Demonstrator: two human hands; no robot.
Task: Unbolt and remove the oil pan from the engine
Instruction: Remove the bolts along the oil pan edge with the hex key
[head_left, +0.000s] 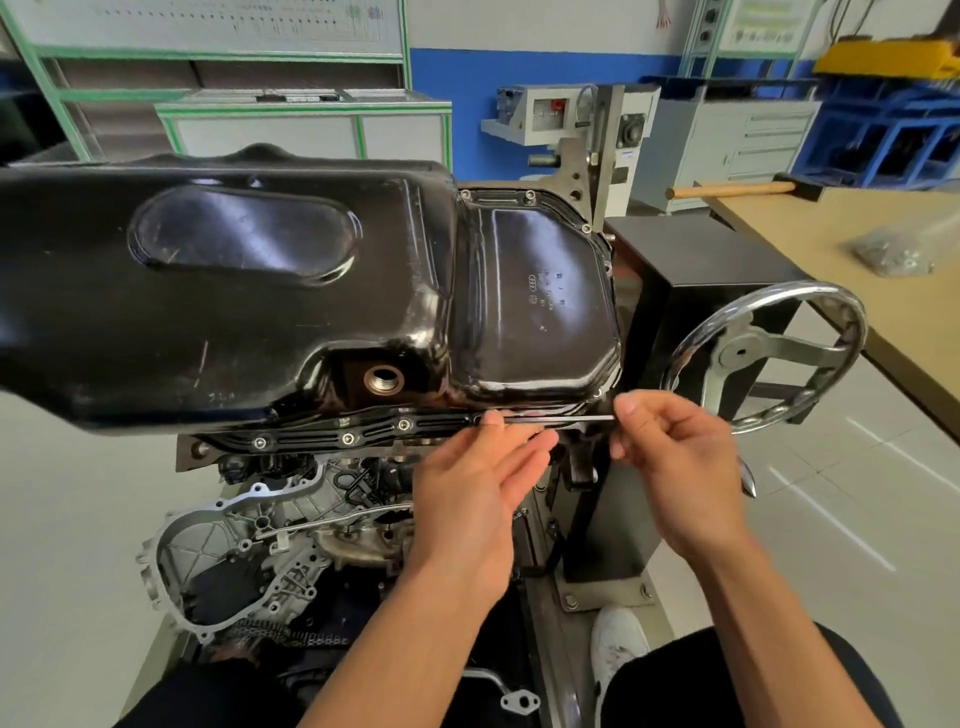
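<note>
Knees (727, 680) sat lowest in view, hands just above them at the near flange.

- Right hand (675, 467): fingertips pinched the outer end of the key (561, 417), which lay level along the flange.
- Left hand (467, 483): fingers roughly straight and gripping nothing, thumb up against the key's inner end to steady it.
- Pan (311, 286): sat on top of the upturned engine (249, 545), flange down tight against the block as far as I could see.

Progress, as I judged it: early.
- Drain hole (383, 378) was open, plug out.
- Three near bolts (347, 439) were in place left of the key; far bolts (530, 195) showed round the shallow end too.
- The bolt in hand seemed to be the next one along the near row.
- Most unbolting was left, then the lift-off.

Hard to make out:
- My thumb hid the key's tip and the bolt it met.
- Pan's left end ran out of frame.
- Deep sump hid most of the far flange.
- Could not tell whether any seated bolt was already slack.
- Bag (893, 254) on the bench (831, 291) held small parts, too blurred to name.
</note>
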